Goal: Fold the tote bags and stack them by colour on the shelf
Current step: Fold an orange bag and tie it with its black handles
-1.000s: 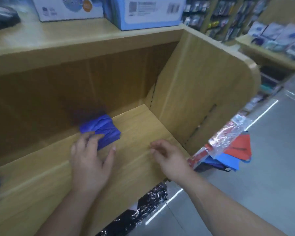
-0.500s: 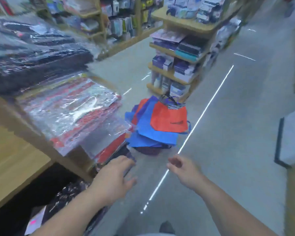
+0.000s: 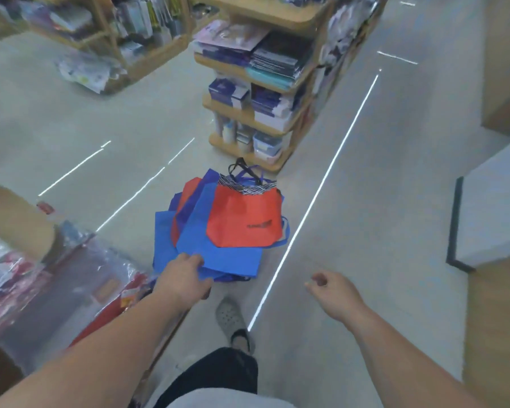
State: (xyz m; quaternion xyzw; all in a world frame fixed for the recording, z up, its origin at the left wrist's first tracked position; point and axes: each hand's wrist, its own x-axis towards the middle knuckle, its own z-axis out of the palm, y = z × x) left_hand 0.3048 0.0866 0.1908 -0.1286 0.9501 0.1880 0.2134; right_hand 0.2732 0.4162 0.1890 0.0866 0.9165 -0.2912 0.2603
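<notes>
On the floor, rumpled tote bags; blue, red-orange

We see the tote bags heaped flat and unfolded on the floor: an orange one lies topmost, over blue ones.
</notes>
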